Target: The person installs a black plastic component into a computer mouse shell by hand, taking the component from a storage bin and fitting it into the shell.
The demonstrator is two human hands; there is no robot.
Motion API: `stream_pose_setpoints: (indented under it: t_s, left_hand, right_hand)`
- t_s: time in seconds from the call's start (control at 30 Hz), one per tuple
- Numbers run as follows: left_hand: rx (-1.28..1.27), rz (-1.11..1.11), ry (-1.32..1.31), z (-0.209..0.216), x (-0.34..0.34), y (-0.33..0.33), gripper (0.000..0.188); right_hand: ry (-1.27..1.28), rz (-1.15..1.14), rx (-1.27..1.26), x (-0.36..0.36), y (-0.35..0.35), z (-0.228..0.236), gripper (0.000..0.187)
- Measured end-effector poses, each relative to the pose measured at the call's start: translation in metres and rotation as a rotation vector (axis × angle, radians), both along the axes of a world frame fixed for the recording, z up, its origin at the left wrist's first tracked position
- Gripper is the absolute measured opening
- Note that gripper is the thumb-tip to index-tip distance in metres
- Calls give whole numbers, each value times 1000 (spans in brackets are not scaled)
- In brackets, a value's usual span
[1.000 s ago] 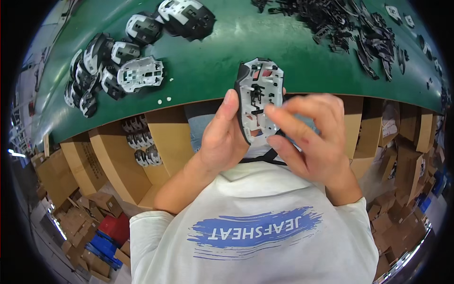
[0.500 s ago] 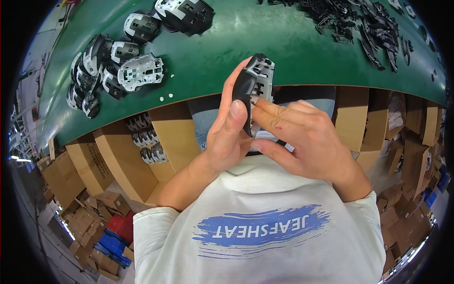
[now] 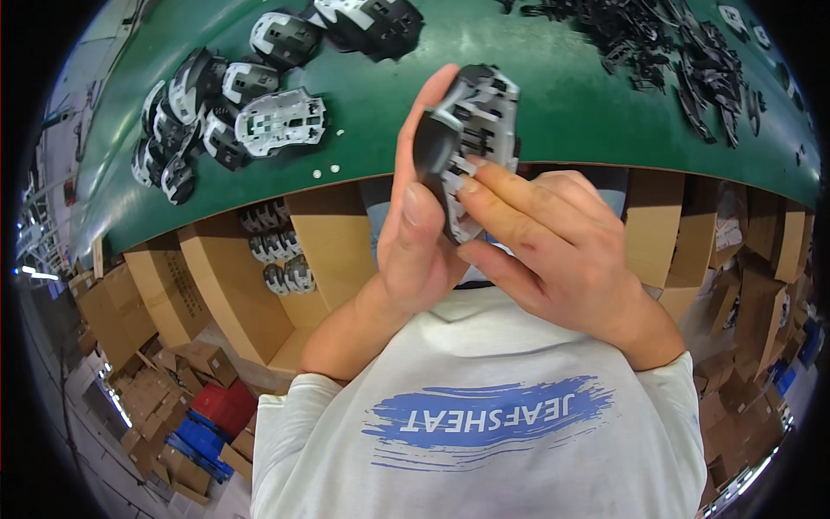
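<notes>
My left hand (image 3: 417, 233) is wrapped round a curved black-and-grey plastic shell (image 3: 437, 147), its thumb on the dark outer side. The shell is held up on edge in front of my chest, its ribbed, slotted grey inside turned toward my right hand (image 3: 553, 238). The right index and middle fingers lie close together, their tips pressed on the shell's inner side. By the shell's lower end is the right thumb. Whether a small part sits under those fingertips cannot be made out.
Similar shells (image 3: 281, 121) lie grouped on the green table (image 3: 363, 121) at the left, near several small white bits (image 3: 335, 169). Black plastic parts (image 3: 627, 43) are heaped at the far right. Below the table edge stand open cardboard boxes (image 3: 229, 285), one holding rows of shells (image 3: 290, 275).
The shell has tilted, so more of its ribbed inside shows. The right fingertips stay against it and have shifted slightly. The whole table view has moved a little to the right.
</notes>
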State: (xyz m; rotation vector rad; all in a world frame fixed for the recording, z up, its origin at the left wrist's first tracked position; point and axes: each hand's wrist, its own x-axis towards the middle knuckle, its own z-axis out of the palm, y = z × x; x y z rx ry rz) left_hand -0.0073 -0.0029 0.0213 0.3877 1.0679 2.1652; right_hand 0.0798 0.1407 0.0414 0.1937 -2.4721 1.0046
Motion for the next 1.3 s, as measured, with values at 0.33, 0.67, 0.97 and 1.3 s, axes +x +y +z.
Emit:
stream_pose_setpoints:
  t_s: [0.33, 0.67, 0.97, 1.3]
  left_hand:
    - [-226, 50, 10, 10, 10, -5, 130]
    - [-9, 33, -75, -22, 15, -11, 85]
    - [412, -38, -397, 5, -1, -16, 72]
    - [49, 599, -99, -18, -33, -198, 71]
  right_hand:
    - [-207, 123, -100, 2, 10, 22, 46]
    - [-106, 136, -78, -6, 9, -13, 37]
    - [65, 54, -6, 4, 6, 12, 38]
    - [-160, -321, -27, -31, 71, -52, 15]
